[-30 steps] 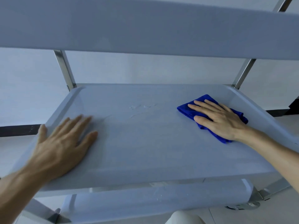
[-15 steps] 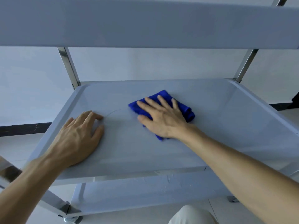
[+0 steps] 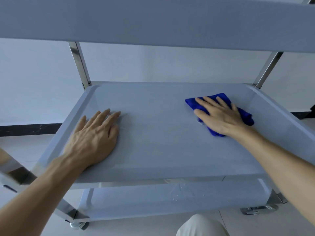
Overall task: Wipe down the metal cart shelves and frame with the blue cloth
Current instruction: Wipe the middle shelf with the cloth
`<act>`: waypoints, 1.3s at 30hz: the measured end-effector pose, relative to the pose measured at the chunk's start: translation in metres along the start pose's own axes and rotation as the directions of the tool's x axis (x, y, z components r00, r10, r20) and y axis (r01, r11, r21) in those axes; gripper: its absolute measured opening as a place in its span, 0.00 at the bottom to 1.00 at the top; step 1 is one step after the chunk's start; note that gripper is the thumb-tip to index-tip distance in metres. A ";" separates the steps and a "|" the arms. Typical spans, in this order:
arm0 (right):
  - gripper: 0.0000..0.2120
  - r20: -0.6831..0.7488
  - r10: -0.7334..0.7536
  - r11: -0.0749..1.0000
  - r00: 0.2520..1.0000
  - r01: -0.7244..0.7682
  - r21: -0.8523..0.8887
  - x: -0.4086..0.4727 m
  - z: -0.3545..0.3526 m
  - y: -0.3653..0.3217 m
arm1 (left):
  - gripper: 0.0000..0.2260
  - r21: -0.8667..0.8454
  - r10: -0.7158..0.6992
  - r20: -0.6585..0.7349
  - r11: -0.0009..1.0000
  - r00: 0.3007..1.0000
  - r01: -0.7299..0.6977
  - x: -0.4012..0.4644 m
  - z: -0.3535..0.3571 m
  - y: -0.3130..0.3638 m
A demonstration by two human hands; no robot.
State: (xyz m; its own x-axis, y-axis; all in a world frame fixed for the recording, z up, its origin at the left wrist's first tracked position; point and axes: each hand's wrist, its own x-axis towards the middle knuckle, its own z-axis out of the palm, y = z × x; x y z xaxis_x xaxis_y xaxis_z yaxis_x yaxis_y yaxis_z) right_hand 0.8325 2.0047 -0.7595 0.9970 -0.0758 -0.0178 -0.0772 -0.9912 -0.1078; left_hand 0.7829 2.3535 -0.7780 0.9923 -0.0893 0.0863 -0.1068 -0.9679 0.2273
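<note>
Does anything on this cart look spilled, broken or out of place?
Nothing stands out. The right hand presses the blue cloth flat on the middle shelf; the left hand rests there too.

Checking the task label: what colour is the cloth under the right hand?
Deep blue, plain; the cloth shows in the head view, pressed flat under the right hand.

Head view looks down, close over cart shelf (image 3: 162, 150).

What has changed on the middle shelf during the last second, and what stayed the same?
The right hand slid the blue cloth left to the middle of the shelf, then back to the right side. It kept pressing flat on the cloth throughout. The left hand stayed flat on the shelf's left side.
</note>
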 end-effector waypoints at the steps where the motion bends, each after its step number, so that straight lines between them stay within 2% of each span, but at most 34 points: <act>1: 0.29 0.001 0.004 1.000 1.000 -0.004 -0.012 0.004 0.003 -0.017 | 0.24 -0.004 -0.011 0.005 1.000 1.000 0.011 0.001 0.000 0.001; 4: 0.30 0.039 -0.159 0.987 0.986 0.159 0.020 -0.007 0.012 -0.079 | 0.23 0.000 -0.036 -0.011 0.999 0.999 0.036 0.003 -0.001 0.002; 7: 0.28 0.033 -0.391 0.919 0.920 0.389 0.063 -0.050 0.018 -0.119 | 0.23 0.012 -0.044 -0.002 0.999 0.999 0.044 0.004 -0.003 -0.002; 9: 0.27 -0.010 -0.514 0.856 0.858 0.513 0.070 -0.077 0.019 -0.115 | 0.22 0.008 -0.046 0.021 0.999 0.999 0.046 0.004 -0.005 -0.007; 12: 0.25 0.002 -0.589 0.807 0.808 0.589 0.047 -0.085 0.012 -0.069 | 0.23 -0.005 -0.028 0.051 1.000 0.998 0.028 0.005 -0.006 -0.014; 13: 0.25 0.017 -0.585 0.811 0.811 0.585 0.029 -0.080 0.009 -0.050 | 0.24 -0.004 -0.023 0.067 1.000 0.998 0.023 0.004 -0.007 -0.016; 15: 0.23 0.032 -0.499 0.866 0.866 0.499 0.008 -0.065 0.002 -0.015 | 0.27 0.008 -0.008 0.079 1.000 0.997 0.007 0.005 -0.007 -0.017; 18: 0.22 0.031 -0.249 0.968 0.968 0.248 0.031 -0.027 -0.006 0.020 | 0.26 0.021 -0.015 0.070 1.000 0.997 0.014 0.003 -0.004 -0.012; 20: 0.25 0.025 -0.072 0.997 0.997 0.071 0.018 0.002 -0.006 0.019 | 0.25 0.013 -0.020 0.054 1.000 0.998 0.020 0.002 -0.002 -0.007; 22: 0.27 0.024 -0.005 1.000 1.000 0.006 -0.017 0.022 -0.001 -0.004 | 0.25 0.014 -0.026 0.041 1.000 0.999 0.025 0.002 -0.002 -0.003; 24: 0.28 0.037 -0.065 0.998 0.997 0.066 -0.023 0.027 0.005 -0.039 | 0.24 0.013 -0.029 0.035 0.999 0.999 0.029 0.003 -0.002 -0.002; 27: 0.28 0.054 -0.279 0.960 0.959 0.280 -0.002 0.003 0.013 -0.085 | 0.26 0.010 -0.029 0.013 1.000 0.999 0.029 0.002 -0.004 -0.006; 30: 0.27 0.031 -0.541 0.841 0.840 0.541 0.003 -0.043 0.014 -0.086 | 0.31 0.001 -0.027 0.018 1.000 0.999 0.027 0.002 -0.006 -0.013; 32: 0.26 0.029 -0.643 0.765 0.765 0.643 0.004 -0.061 0.010 -0.062 | 0.32 -0.005 -0.017 0.031 1.000 0.999 0.017 0.002 -0.007 -0.018; 34: 0.26 0.048 -0.647 0.762 0.761 0.647 0.011 -0.058 0.003 -0.032 | 0.33 -0.011 -0.004 0.048 1.000 0.999 0.004 0.001 -0.008 -0.021; 36: 0.25 0.043 -0.559 0.829 0.828 0.559 0.014 -0.041 -0.003 -0.004 | 0.34 -0.011 0.002 0.060 1.000 0.998 -0.002 0.000 -0.008 -0.021; 39: 0.24 0.015 -0.316 0.949 0.949 0.316 0.022 0.008 -0.007 0.027 | 0.31 -0.008 0.002 0.066 1.000 0.998 -0.001 -0.001 -0.006 -0.015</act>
State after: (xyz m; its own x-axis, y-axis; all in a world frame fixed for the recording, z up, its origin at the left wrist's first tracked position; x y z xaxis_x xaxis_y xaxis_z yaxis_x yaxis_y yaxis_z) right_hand 0.8389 1.9765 -0.7560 0.9700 0.2431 0.0024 0.2413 -0.9618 -0.1293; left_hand 0.7826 2.3699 -0.7753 0.9941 -0.1061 0.0225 -0.1084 -0.9659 0.2351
